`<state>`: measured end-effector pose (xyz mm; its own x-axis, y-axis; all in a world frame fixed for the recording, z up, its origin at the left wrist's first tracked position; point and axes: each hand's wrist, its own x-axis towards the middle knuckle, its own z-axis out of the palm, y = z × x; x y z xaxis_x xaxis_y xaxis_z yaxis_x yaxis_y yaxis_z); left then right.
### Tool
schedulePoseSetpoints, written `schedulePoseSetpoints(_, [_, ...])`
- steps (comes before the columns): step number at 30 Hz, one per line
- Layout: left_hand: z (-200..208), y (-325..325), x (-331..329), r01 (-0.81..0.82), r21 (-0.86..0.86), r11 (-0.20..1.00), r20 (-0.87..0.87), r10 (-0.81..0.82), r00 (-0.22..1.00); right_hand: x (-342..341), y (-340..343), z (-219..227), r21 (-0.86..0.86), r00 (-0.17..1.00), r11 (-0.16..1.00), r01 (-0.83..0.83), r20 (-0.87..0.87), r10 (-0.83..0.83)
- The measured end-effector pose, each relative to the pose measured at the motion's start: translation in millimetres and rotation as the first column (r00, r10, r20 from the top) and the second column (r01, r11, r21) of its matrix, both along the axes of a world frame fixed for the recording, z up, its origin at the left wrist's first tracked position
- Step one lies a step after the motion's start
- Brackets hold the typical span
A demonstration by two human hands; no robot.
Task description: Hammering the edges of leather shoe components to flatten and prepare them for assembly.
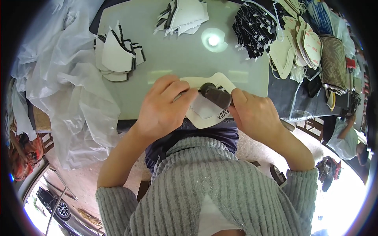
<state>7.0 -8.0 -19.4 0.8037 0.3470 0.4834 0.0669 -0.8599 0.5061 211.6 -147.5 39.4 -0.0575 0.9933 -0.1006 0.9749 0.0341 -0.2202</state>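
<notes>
A cream, shield-like cut-out piece (200,122) with a pale inner panel and dark printing lies between my hands at the table's near edge. My left hand (163,106) is closed, its thumb and fingers pinched together over the piece's left side; a thin dark bit shows at the fingertips, but what they grip is mostly hidden. My right hand (256,112) is closed around what looks like a hammer (217,96), its dark brown rounded head over the piece. A dull, handle-like end sticks out below that hand near the wrist.
The grey-green tabletop (169,63) carries stacks of white pieces with black strips (118,55) at left and white pieces (187,17) at the back. A black bundle (254,29), cream pieces (309,41) and a patterned pouch (334,63) crowd the right. Clear plastic sheeting (71,86) drapes at left.
</notes>
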Motion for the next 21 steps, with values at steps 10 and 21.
schedulePoseSetpoints(10, [-2,-4,-7,-0.056,0.038,0.998,0.0,0.056,0.998,-3,2,6,0.15,0.979,0.987,0.062,-0.202,-0.031])
schedulePoseSetpoints(21, [2,-5,-9,-0.067,0.028,0.997,-0.015,0.068,0.998,-13,4,2,-0.027,1.0,1.0,0.0,-0.006,0.0])
